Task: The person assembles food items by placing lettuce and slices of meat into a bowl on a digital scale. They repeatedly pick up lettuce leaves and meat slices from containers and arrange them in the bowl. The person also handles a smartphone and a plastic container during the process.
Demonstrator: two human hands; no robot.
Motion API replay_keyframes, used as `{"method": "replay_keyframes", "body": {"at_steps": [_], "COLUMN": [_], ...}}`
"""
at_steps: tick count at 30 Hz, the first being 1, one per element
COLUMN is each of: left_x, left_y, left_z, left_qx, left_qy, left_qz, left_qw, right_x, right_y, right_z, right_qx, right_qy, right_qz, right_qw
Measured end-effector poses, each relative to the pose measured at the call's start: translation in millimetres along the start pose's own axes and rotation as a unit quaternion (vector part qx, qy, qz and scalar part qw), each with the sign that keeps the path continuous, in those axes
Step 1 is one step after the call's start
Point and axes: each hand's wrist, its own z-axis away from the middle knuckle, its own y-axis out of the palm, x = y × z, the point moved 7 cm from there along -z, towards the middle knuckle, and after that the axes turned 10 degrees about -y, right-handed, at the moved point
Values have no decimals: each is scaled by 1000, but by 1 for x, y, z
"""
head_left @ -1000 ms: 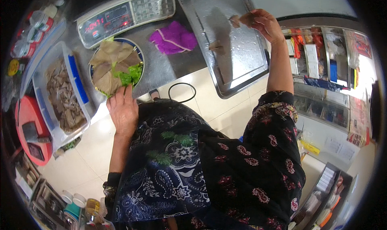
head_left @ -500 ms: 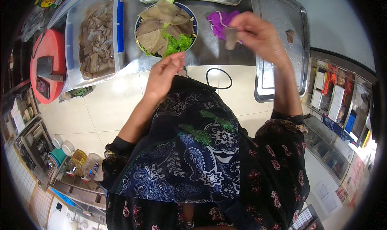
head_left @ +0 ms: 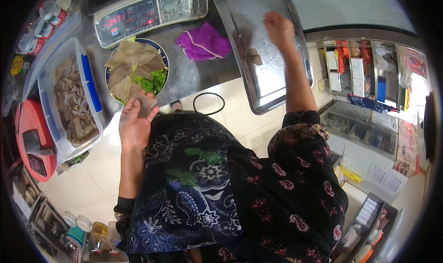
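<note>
Steel covers the counter (head_left: 194, 81), and on it lies a long metal tray (head_left: 272, 85) that runs past the counter's near edge at its right end. The right hand (head_left: 278, 29) rests with loose, slightly spread fingers on the tray's far right part, holding nothing that can be made out; a small brown piece (head_left: 253, 56) lies on the tray just beside it, toward the tray's middle. Half a second ago this hand was lifted near the purple cloth with a brown piece pinched in its fingers; now it is back over the tray.

The left hand (head_left: 135, 124) is at the near edge of the counter, palm up, fingers curled around a thin brown slice (head_left: 145, 105). The slice sits touching the near rim of the round blue-rimmed plate (head_left: 162, 60), which carries more brown slices and green lettuce (head_left: 151, 82). Earlier the left hand hovered empty-looking below the plate; now it holds the slice against the rim.

A purple cloth (head_left: 204, 41) lies crumpled between plate and tray. A weighing scale (head_left: 150, 15) stands at the far edge behind the plate. At the counter's left end a clear tub (head_left: 90, 78) with a blue strip holds many brown slices, and a red round board (head_left: 34, 145) lies beyond it.
</note>
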Motion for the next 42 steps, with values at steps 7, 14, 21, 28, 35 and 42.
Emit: {"method": "replay_keyframes", "body": {"at_steps": [7, 14, 21, 28, 35, 42], "left_x": [-7, -14, -13, -7, -4, 14], "left_y": [0, -1, -12, -7, 1, -9], "left_z": [-6, -2, -4, 1, 17, 3], "left_qx": [8, -30, -48, -63, -59, -14], "left_qy": [9, 54, 69, 120, 132, 29], "left_qz": [-37, -79, -183, -436, -503, -376], "left_qw": [999, 995, 979, 890, 852, 926], "right_x": [-145, -103, -42, 51, 150, 250], "right_y": [24, -4, -18, 4, 43, 96], "right_z": [23, 14, -20, -42, -41, 1], "right_qx": [128, 58, 61, 145, 299, 339], "right_qy": [235, 278, 149, 43, -100, -60], "right_qz": [-51, -349, -486, -551, -522, -546], "right_qw": [962, 893, 859, 821, 793, 764]}}
